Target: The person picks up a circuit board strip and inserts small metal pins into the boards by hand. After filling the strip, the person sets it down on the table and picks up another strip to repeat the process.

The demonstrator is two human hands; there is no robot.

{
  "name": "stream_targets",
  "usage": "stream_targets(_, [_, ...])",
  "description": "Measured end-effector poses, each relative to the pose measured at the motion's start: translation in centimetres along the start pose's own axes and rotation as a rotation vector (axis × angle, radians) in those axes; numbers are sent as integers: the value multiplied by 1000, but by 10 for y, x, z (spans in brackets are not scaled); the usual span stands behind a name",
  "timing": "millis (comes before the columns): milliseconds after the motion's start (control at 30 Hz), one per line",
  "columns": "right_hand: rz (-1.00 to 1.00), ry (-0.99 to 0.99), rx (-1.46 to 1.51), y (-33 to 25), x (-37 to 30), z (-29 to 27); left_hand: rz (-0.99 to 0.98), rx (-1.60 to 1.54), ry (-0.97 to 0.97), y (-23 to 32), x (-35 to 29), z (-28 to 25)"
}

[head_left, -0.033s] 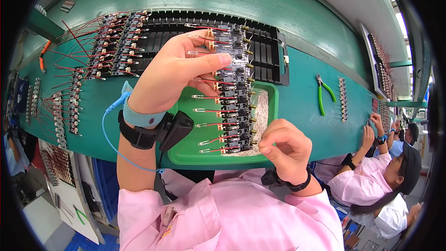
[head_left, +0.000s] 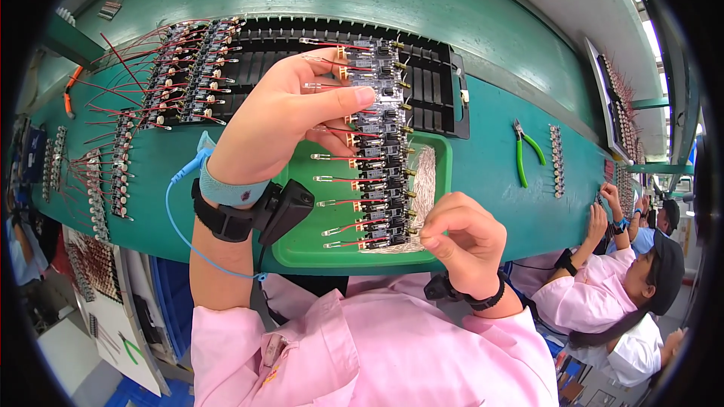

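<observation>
A: How does the board strip (head_left: 386,143) lie?
B: Long axis 12-to-6, above black rack (head_left: 458,113) and green tray (head_left: 446,173); red-wired LEDs (head_left: 323,179) point to 9. Left hand (head_left: 275,120) pinches its upper half. Right hand (head_left: 469,245): thumb and index together near the 6-o'clock end; lead between them, can't tell.
A: Surroundings?
B: Green bench (head_left: 490,158), front edge at 6. Room toward 3, before pliers (head_left: 521,162).

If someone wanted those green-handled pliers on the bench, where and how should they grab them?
Probably around both green handles, coming from the person's near side with the right hand, the closer one. The pliers lie flat, with the handles spread apart toward the person and the metal jaws pointing away, so a palm should close around the handles naturally.
</observation>
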State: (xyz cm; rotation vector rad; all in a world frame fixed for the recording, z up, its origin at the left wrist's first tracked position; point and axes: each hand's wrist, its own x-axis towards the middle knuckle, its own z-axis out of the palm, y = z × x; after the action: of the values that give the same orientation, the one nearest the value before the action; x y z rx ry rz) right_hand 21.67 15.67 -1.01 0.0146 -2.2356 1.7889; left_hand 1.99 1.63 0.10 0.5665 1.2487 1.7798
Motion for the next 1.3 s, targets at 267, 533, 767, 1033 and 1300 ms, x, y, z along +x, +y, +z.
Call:
stream_targets(267, [88,47,44,4,1,2,-21,5,-10,-2,1,3])
stream_targets(533, [161,60,201,2,3,3,-12,3,-12,-4,2,3])
stream_targets(767, [155,226,351,3,3,8,-12,58,25,-4,3,6])
stream_targets(1033, [521,298,451,-3,-10,5,75,-57,165,-9,6,2])
stream_targets(1300, [544,285,670,1,10,19,117,-89,179,-7,6,4])
